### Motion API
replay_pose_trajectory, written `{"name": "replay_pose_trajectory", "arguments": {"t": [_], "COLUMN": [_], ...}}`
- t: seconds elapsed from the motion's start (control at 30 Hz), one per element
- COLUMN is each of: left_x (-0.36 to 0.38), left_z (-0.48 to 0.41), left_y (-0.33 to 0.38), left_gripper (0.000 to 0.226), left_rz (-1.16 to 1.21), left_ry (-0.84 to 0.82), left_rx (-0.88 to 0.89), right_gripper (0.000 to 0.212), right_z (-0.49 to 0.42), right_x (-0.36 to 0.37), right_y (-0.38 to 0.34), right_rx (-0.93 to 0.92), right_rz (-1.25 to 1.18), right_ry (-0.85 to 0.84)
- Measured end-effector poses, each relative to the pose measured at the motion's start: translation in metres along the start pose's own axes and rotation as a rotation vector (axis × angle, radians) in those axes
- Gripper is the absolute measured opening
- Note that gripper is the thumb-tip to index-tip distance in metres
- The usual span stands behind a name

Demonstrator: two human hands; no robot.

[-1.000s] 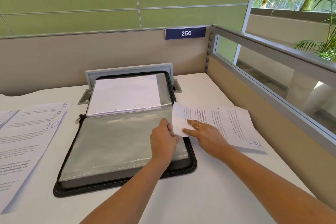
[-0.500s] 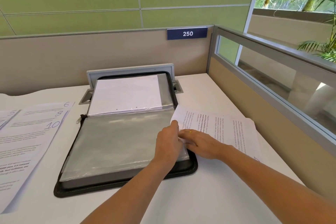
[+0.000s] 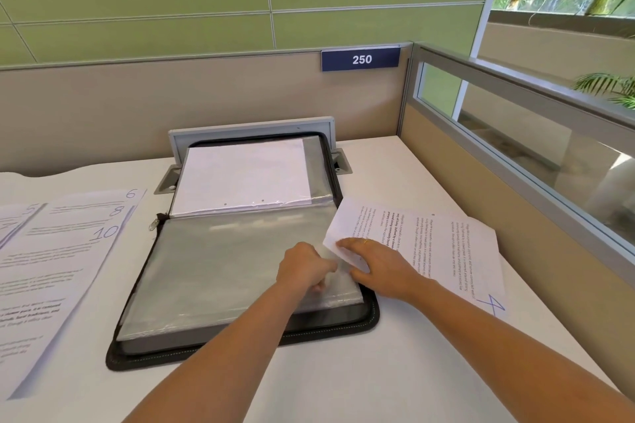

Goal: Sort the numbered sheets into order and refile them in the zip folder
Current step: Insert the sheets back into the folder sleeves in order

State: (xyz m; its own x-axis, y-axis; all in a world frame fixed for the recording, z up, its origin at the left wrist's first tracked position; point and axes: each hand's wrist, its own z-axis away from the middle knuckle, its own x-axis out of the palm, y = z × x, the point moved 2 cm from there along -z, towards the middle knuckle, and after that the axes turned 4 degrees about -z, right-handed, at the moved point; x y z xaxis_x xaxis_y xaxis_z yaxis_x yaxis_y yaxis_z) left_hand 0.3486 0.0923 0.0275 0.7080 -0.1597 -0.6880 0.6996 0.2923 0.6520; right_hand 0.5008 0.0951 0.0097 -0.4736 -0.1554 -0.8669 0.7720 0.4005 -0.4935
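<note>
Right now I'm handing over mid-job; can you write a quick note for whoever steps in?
Left hand: fingers curled, pinching the right edge of the top clear sleeve in the open folder.
Right hand: flat on sheet 4, pressing its corner toward the sleeve opening. The sheet lies mostly on the desk, right of the folder.
Done: the folder's far half shows a filled sleeve; its number is unreadable.
Left: slide sheet 4 in. Sheets 5, 6, 8 and 10 wait on the desk, left of the folder.
</note>
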Motion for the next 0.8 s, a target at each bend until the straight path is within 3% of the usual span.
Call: {"name": "replay_pose_trajectory", "arguments": {"t": [0.17,0.27,0.37,0.53,0.63,0.8], "left_x": [0.005,0.008,0.008,0.008,0.005,-0.004], "left_z": [-0.006,-0.003,0.006,0.012,0.015,0.019], "left_y": [0.011,0.014,0.017,0.02,0.024,0.027], "left_gripper": [0.017,0.018,0.025,0.019,0.018,0.018], "left_rz": [-0.044,-0.031,-0.022,-0.095,-0.138,-0.219], "left_ry": [-0.004,0.153,0.323,0.449,0.473,0.492], "left_rx": [0.052,0.14,0.246,0.326,0.381,0.38], "right_gripper": [0.043,0.048,0.053,0.056,0.056,0.061], "right_z": [0.003,0.004,0.007,0.004,-0.003,-0.01], "right_x": [-0.012,-0.021,-0.028,-0.021,-0.009,-0.009], "right_y": [0.008,0.013,0.009,-0.004,-0.011,-0.012], "right_rx": [0.129,0.216,0.156,0.012,0.019,0.07], "right_rz": [-0.092,-0.151,-0.119,0.003,0.126,0.135], "right_ry": [0.271,0.373,0.432,0.279,0.155,0.113]}}
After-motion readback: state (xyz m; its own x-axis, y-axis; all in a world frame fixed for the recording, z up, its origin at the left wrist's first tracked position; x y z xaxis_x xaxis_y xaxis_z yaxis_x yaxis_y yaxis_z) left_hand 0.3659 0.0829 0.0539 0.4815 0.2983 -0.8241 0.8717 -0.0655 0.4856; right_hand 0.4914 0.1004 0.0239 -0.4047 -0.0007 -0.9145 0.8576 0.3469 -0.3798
